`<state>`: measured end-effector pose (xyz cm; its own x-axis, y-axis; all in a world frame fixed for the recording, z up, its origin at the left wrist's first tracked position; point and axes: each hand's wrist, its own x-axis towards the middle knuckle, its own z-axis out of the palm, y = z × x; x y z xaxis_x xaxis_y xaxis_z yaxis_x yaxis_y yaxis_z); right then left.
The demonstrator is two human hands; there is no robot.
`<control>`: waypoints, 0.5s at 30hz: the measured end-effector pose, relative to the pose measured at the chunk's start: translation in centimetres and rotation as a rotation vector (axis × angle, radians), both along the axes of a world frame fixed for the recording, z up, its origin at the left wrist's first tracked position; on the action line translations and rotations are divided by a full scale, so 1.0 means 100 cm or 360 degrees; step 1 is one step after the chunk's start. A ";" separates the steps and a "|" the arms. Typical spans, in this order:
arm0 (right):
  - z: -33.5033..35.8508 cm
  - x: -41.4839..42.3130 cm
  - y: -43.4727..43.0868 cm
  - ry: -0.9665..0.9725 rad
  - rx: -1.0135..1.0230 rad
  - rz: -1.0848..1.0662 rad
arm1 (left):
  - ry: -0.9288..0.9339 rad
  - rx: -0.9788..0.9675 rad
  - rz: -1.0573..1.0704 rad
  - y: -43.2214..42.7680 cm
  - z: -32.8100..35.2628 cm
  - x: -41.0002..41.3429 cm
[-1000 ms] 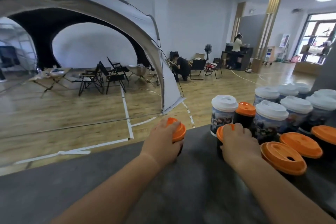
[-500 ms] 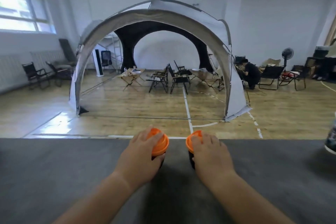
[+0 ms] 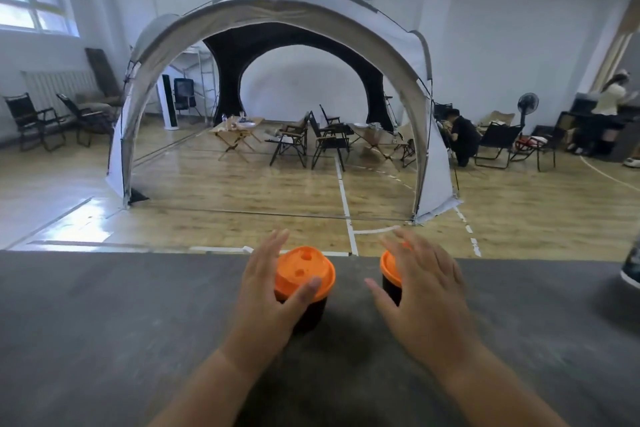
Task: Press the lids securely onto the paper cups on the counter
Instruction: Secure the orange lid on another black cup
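Two dark paper cups with orange lids stand side by side on the grey counter (image 3: 104, 322) near its far edge. The left cup (image 3: 306, 314) carries its orange lid (image 3: 304, 270), fully in view from above. My left hand (image 3: 273, 291) has straight, spread fingers beside this cup, with the thumb against the front of the lid's rim. The right cup (image 3: 391, 291) and its lid (image 3: 389, 269) are mostly hidden behind my right hand (image 3: 422, 284). That hand is spread flat with straight fingers just over and beside the cup; whether it touches is unclear.
The edge of another cup (image 3: 632, 267) shows at the far right of the counter. Beyond the counter's far edge lie a wooden floor, a large dome tent (image 3: 277, 10), folding chairs and two people at the right.
Both hands gripped the lids before and have since loosened, fingers straightening and lifting off the tops. The view swung left from the cluster of cups, then slightly back right.
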<state>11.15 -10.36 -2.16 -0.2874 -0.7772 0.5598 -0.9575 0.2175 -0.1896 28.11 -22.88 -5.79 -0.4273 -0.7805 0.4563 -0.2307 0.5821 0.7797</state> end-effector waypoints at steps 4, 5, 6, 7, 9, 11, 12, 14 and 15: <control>-0.011 0.044 -0.021 -0.1009 -0.0188 0.0463 | 0.0192 0.0552 -0.0284 -0.014 -0.005 0.008; -0.010 0.053 -0.031 -0.1420 -0.0136 0.0458 | 0.0155 0.0594 -0.0339 -0.015 -0.004 0.008; -0.009 0.058 -0.043 -0.1820 -0.0122 0.0415 | 0.0126 0.0610 -0.0372 -0.016 -0.004 0.008; -0.008 0.058 -0.056 -0.2156 -0.0145 0.0333 | 0.0124 0.0615 -0.0388 -0.017 -0.004 0.007; -0.005 0.051 -0.076 -0.2580 -0.0219 0.0141 | 0.0162 0.0636 -0.0388 -0.020 -0.005 0.006; -0.002 0.043 -0.089 -0.2706 -0.0196 0.0044 | 0.0171 0.0699 -0.0407 -0.022 -0.006 0.006; -0.001 0.039 -0.094 -0.2695 -0.0132 0.0030 | 0.0168 0.0724 -0.0422 -0.023 -0.008 0.007; 0.000 0.035 -0.097 -0.2637 -0.0012 0.0009 | 0.0167 0.0724 -0.0444 -0.023 -0.009 0.007; 0.000 0.034 -0.095 -0.2639 -0.0005 0.0022 | 0.0175 0.0711 -0.0447 -0.023 -0.009 0.007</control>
